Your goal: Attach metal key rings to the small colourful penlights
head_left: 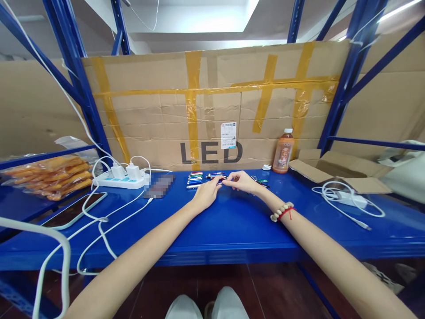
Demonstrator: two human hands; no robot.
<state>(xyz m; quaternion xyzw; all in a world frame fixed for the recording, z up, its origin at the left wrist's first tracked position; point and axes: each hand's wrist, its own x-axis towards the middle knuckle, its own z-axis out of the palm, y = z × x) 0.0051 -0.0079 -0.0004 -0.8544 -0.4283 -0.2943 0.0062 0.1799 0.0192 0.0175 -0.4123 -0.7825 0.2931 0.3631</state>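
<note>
On the blue shelf, my left hand (206,193) and my right hand (243,182) meet fingertip to fingertip, both closed in a pinch. Between them is a thin pen (223,179), mostly covered by the fingers. Several pens (194,180) in green, red, blue and white lie in a neat row left of my left hand. More pens (215,174) lie just behind the fingertips. A few loose pens (263,181) are partly hidden behind my right hand. A beaded bracelet and a red cord circle my right wrist.
An orange drink bottle (283,151) and an open cardboard box (335,168) stand at the right, with a coiled white cable (348,199) in front. Leftward are a white power strip (121,180), phones (75,212) and trailing cables. A cardboard sheet (149,119) closes the back.
</note>
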